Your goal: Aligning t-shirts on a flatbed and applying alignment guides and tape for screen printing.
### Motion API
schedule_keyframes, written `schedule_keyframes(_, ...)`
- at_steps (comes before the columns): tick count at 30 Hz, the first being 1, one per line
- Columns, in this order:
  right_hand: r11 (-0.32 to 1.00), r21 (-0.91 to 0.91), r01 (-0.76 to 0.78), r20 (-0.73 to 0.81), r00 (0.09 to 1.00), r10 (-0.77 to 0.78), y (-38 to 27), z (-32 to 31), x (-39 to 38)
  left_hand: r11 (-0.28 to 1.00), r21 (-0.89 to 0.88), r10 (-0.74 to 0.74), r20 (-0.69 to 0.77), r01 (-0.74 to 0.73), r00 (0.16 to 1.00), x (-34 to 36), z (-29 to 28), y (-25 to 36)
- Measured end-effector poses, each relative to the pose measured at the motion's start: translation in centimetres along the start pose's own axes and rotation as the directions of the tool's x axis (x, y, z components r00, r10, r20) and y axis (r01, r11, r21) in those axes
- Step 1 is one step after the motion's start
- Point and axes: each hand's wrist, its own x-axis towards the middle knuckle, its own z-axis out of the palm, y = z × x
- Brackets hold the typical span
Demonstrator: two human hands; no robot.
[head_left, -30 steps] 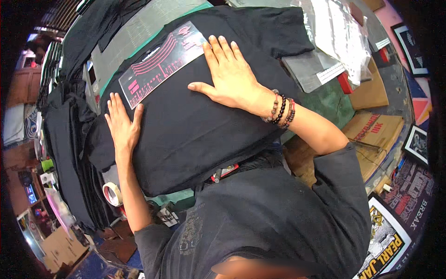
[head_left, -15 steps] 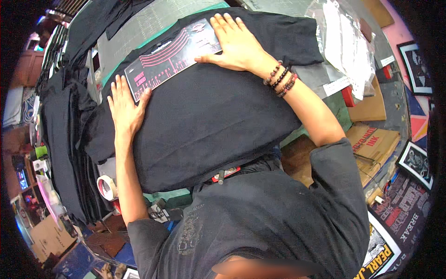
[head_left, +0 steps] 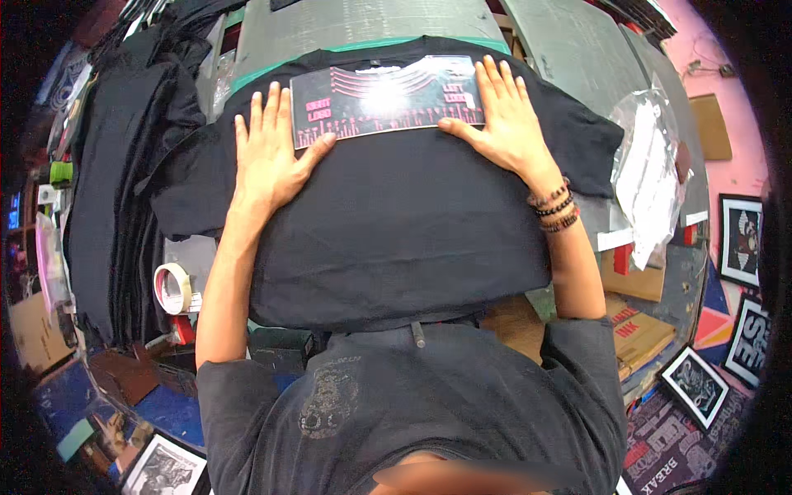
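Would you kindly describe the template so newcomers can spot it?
Find the black shirt spread flat. Toward its far edge, a rectangular template lies between the left hand and right hand. Pink lines and gloss distinguish it from the plain shirt.

Template [head_left: 396,120], glossy clear plastic; shirt [head_left: 404,223], matt cloth; bag [head_left: 648,177], shiny plastic.

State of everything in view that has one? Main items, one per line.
Black T-shirt: spread out, lightly creased
Printed template: flat on T-shirt
Left hand: open, touching template's left end
Right hand: open, touching template's right end
Dark garments: piled
Plastic bag: wrinkled
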Motion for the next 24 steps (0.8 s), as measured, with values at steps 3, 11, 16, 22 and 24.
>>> schedule_keyframes(3,1.0,0.01,0.008,-0.003,1.0,-0.008,0.1,0.1,0.0,1.0,-0.009,0.007,-0.004,-0.007,1.0,0.1,-0.1,0.1)
schedule_keyframes(11,0.999,0.032,0.028,0.012,1.0,-0.028,-0.2,-0.6,0.0,1.0,-0.004,-0.024,0.006,0.024,1.0,-0.3,-0.4,0.0)
schedule_keyframes(16,0.978,0.088,0.188,-0.175,0.97,-0.171,-0.8,-1.5,2.7,0.996,-0.05,0.065,-0.073,-0.069,0.995,1.9,-0.6,-0.4)
schedule_keyframes(22,0.952,0.169,0.254,-0.243,0.947,-0.209,-1.8,-0.1,6.2,0.994,-0.063,0.087,-0.078,-0.092,0.993,4.5,0.0,-0.9)
schedule_keyframes(24,0.951,0.157,0.266,-0.251,0.942,-0.222,-1.8,0.2,6.1,0.996,-0.067,0.06,-0.074,-0.065,0.995,4.3,0.2,-0.6)
